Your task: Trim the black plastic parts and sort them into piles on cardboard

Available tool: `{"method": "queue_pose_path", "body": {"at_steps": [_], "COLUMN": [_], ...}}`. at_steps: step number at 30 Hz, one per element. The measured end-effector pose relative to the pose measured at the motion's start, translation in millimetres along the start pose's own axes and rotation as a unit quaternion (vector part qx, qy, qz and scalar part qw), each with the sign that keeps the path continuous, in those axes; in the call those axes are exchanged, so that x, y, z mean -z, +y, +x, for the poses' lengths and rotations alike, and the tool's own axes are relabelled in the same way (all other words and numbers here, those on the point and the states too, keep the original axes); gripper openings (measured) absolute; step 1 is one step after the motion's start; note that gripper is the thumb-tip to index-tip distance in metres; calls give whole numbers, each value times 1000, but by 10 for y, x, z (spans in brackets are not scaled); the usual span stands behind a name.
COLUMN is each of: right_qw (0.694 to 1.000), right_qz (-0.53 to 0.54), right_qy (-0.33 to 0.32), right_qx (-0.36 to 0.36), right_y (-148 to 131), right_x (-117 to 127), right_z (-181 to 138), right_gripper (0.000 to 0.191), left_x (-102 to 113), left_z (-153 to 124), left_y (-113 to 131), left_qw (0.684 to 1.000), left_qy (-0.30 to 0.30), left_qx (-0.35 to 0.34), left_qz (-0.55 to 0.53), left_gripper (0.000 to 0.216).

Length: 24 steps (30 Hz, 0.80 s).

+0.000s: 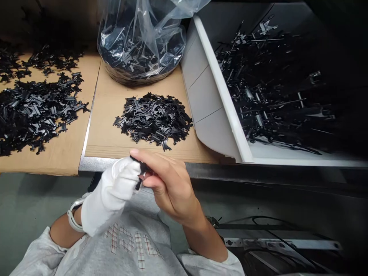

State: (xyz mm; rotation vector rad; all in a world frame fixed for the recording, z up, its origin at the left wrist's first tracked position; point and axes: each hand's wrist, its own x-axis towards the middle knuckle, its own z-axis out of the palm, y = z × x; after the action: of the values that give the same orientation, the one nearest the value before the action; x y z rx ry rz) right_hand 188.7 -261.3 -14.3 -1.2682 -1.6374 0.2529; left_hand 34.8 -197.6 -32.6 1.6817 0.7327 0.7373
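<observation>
My left hand (113, 189), in a white glove, and my bare right hand (171, 182) meet in front of my chest, just off the table's front edge. Between them is a small black plastic part (140, 174), gripped from both sides and mostly covered by my fingers. The fingers of each hand are closed on it. Beyond my hands, a pile of similar black plastic parts (156, 119) lies on the cardboard table cover (106, 142).
A clear plastic bag (143, 46) of black parts stands behind the pile. To the right, a white bin (221, 90) holds many dark pieces. More parts (34, 111) are heaped at left. A metal edge (97, 164) runs along the table front.
</observation>
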Motion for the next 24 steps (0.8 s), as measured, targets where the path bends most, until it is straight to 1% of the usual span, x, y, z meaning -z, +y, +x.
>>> {"method": "queue_pose_path", "body": {"at_steps": [1, 4, 5, 7, 14, 15, 19, 24], "right_qw": [1000, 1000, 1000, 999, 999, 999, 999, 999], "right_qz": [7, -4, -16, -38, -36, -34, -27, -36], "right_qy": [-2, 0, 1, 3, -7, -12, -20, -4], "right_qx": [-5, -8, -2, 11, 2, 1, -6, 5], "right_y": [0, -11, -17, -31, -75, -78, -71, -39], "right_x": [7, 25, 27, 27, 35, 39, 46, 15], "right_z": [-4, -6, -2, 11, 27, 23, 14, 25], "right_gripper": [41, 45, 46, 46, 39, 39, 37, 36], "left_x": [-13, -59, -72, -94, -98, -90, -52, -41], "left_z": [28, 114, 134, 152, 116, 110, 94, 118], "left_y": [53, 219, 259, 304, 255, 250, 265, 285], "left_qw": [1000, 997, 996, 994, 988, 987, 984, 986], "left_qy": [-6, -51, -57, -51, -29, -34, -57, -55], "left_qx": [-3, 6, 11, 19, 40, 41, 57, 75], "left_qz": [-11, -57, -71, -93, -147, -154, -160, -139], "left_gripper": [16, 21, 22, 21, 30, 30, 26, 22]}}
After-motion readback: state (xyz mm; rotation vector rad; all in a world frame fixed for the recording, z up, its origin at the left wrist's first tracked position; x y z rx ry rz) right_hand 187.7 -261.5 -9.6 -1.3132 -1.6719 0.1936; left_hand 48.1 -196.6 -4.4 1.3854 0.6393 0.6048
